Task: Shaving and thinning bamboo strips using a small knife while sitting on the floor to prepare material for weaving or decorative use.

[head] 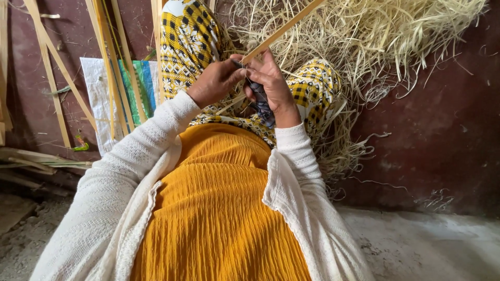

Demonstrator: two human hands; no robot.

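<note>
Strip worked over lap

Person seated on floor, legs out. Left hand point(216, 80) and right hand point(271, 83) meet above knees, both pinching one long bamboo strip point(284, 28) near its lower end; strip slants up-right, out of frame. Held close to body, prob. for control. Dark cloth point(262, 104) under right hand, maybe guarding palm. Shavings point(364, 41) heaped beyond knees; spare slats point(112, 62) left, within reach. Any blade hidden by fingers: can't tell.

Craft workspace on a floor: heap of pale shavings point(364, 47) far right, split bamboo strips point(112, 62) left, dark red floor point(442, 130), woven plastic sack point(101, 99).
</note>
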